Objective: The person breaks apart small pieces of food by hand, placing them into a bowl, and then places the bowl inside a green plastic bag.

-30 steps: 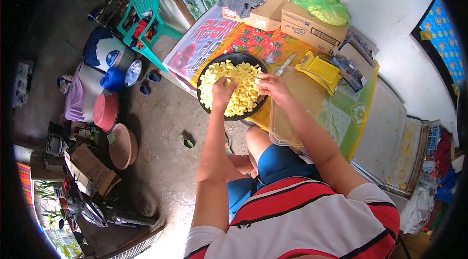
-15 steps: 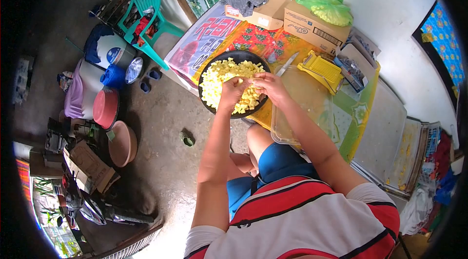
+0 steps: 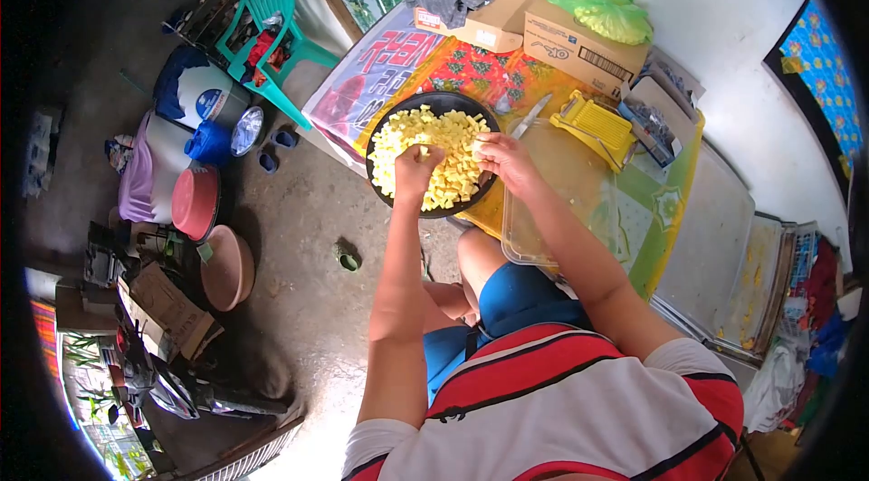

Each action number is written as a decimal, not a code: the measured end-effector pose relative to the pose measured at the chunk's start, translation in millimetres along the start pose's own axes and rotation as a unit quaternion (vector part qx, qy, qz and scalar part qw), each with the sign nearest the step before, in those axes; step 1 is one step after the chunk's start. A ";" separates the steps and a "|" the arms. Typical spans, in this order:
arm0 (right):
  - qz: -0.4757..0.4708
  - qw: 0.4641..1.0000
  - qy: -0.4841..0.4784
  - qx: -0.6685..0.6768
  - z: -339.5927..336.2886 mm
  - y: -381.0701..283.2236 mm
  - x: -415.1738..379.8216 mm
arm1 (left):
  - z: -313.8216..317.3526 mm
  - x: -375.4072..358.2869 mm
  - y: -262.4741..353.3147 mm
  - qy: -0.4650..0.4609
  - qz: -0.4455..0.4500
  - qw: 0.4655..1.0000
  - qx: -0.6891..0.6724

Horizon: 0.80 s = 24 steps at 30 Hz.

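A round dark pan (image 3: 378, 190) full of pale yellow cubes (image 3: 448, 142) stands at the table's edge. Over the left part of the cubes is my left hand (image 3: 418, 166), its fingers pinched together; whatever they hold is too small to make out. My right hand (image 3: 503, 158) is at the pan's right rim, thumb and fingertips pressed together on a small pale piece. Right of the pan lie a knife (image 3: 530, 117) and a clear plastic tray or lid (image 3: 561, 175).
A yellow slicer (image 3: 597, 126) and an open box of small items (image 3: 650, 123) sit on the table's right side. Cardboard boxes (image 3: 579, 45) with a green bag (image 3: 605, 6) stand behind. A green chair (image 3: 272, 38) and basins (image 3: 228, 267) are on the left.
My hands, which were together over the cubes, have moved apart: the left one to the left, the right one slightly right.
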State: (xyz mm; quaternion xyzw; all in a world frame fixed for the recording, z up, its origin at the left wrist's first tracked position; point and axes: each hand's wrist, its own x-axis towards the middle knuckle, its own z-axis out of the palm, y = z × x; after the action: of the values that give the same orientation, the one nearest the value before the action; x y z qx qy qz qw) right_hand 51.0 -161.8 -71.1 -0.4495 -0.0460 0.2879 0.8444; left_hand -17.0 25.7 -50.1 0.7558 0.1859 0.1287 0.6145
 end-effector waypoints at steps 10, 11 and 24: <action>0.018 1.000 0.016 -0.017 0.5 3.9 1.2 | -6.9 12.0 -50.6 0.076 0.095 0.980 0.156; 0.019 0.999 0.016 -0.024 0.7 3.3 0.8 | -7.0 12.5 -51.9 0.067 0.088 0.979 0.169; 0.013 0.999 -0.013 -0.025 15.3 -4.1 -10.8 | 18.0 -24.7 20.4 -0.104 -0.083 0.987 -0.092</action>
State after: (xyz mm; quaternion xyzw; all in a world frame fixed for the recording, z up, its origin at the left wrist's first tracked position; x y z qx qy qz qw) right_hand 38.8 -158.0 -56.9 -0.4675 -0.0586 0.3040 0.8280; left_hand -29.0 -4.6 -33.2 0.6874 0.1706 0.0143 0.7058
